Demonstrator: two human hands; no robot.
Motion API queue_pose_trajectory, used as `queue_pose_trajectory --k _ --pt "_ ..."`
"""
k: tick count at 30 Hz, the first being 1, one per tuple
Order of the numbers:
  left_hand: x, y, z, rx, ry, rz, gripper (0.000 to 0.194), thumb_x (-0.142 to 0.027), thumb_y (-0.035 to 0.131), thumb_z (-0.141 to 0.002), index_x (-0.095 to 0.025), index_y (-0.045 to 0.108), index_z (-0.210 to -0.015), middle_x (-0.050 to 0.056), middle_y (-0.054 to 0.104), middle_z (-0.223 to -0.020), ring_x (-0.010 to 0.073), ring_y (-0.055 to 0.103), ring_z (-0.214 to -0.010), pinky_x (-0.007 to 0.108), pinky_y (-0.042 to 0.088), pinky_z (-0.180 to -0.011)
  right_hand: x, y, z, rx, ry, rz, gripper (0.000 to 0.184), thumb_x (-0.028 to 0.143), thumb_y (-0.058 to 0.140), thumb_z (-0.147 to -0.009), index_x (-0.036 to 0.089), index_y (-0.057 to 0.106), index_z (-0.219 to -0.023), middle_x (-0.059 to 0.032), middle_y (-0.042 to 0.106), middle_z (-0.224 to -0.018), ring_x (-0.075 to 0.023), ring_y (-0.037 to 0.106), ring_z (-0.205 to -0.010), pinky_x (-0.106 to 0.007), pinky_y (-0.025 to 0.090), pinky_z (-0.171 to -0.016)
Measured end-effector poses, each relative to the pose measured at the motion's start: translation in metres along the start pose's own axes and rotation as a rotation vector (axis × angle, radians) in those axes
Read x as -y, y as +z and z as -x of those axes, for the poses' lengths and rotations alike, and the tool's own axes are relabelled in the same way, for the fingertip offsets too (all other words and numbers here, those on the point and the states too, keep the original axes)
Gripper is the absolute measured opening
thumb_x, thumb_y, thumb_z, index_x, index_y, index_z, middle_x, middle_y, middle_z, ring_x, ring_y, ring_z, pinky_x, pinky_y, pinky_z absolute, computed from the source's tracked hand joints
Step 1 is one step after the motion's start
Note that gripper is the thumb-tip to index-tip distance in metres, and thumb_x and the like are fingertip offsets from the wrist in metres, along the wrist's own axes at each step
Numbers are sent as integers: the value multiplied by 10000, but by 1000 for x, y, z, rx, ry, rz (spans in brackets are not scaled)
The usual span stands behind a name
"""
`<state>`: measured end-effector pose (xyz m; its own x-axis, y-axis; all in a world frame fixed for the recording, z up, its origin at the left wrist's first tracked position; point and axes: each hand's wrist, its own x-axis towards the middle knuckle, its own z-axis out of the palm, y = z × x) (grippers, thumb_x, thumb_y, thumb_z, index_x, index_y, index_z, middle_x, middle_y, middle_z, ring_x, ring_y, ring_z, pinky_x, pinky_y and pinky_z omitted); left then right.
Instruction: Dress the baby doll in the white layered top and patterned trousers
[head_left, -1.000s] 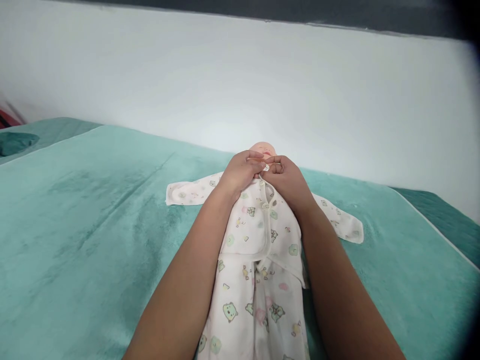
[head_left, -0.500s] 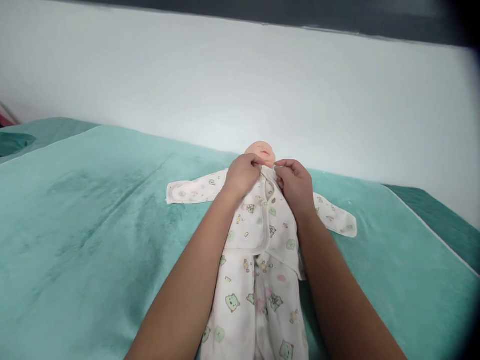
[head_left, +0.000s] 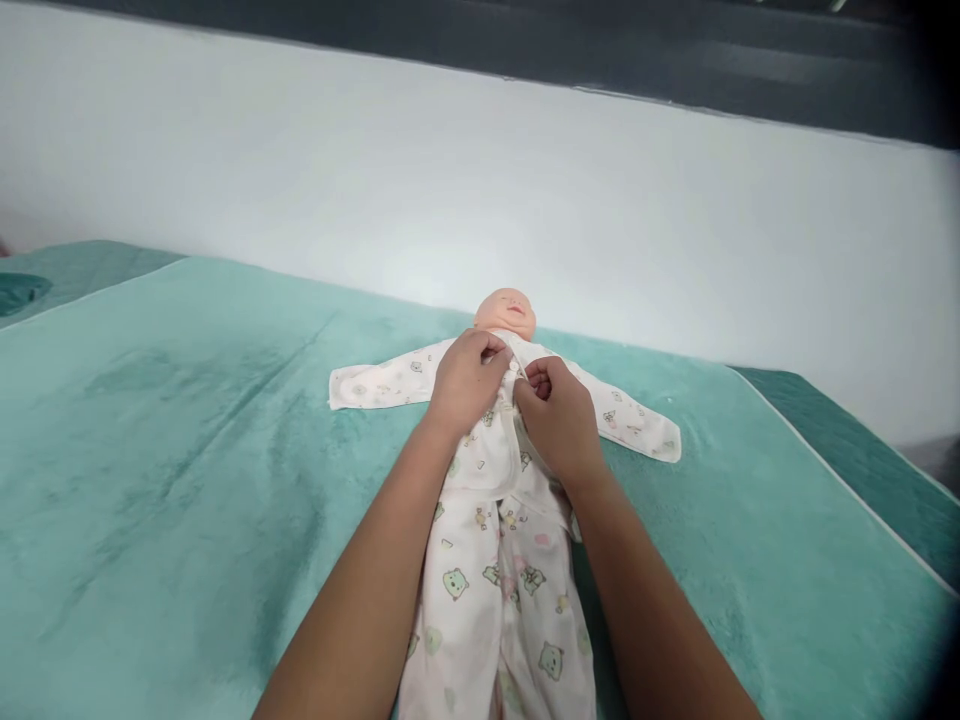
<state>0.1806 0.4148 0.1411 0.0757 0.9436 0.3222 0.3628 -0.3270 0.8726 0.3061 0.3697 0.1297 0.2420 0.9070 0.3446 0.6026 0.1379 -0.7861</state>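
Note:
A baby doll [head_left: 506, 314] lies on its back, head toward the wall, dressed in a white printed baby shirt [head_left: 480, 462] and matching baby pants [head_left: 461, 610]. Its sleeves spread out to both sides. At the upper chest, my left hand [head_left: 471, 378] is closed, thumb and fingers pinching the shirt's front edge just below the neck. Opposite it, my right hand [head_left: 555, 410] is closed too, pinching the shirt's edge slightly lower. A small pale fastening shows between the fingertips. Lower down, the two front flaps overlap and part near the waist.
A teal plush blanket [head_left: 180, 470] with some creases covers the surface under the doll. Darker green quilted fabric [head_left: 847, 440] shows past its white-trimmed edge. Behind the doll's head rises a white wall [head_left: 420, 170] with a dark band [head_left: 450, 40] above it.
Both hands have moved from the collar at the doll's neck down to the upper chest. The doll's chin and neck are now uncovered. The view has shifted slightly.

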Motion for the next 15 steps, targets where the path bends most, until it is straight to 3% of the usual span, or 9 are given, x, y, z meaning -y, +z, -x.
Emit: queue_pose_trajectory --k 8,15 --pt "-3 -4 9 47 57 -56 105 -266 564 -883 -203 622 -822 38 634 -1056 183 567 -1024 291 450 -877 -10 -3 -7 7 162 -447 111 310 622 -769 211 665 -791 45 584 -694 -129 487 -661 -259 385 -655" --pt "-4 -8 11 90 52 -70 152 -300 604 -886 -199 586 -773 46 619 -1170 202 547 -1130 306 449 -917 -9 0 -12 26 133 -476 130 306 649 -786 214 720 -844 24 688 -806 -149 580 -782 -262 425 -740"
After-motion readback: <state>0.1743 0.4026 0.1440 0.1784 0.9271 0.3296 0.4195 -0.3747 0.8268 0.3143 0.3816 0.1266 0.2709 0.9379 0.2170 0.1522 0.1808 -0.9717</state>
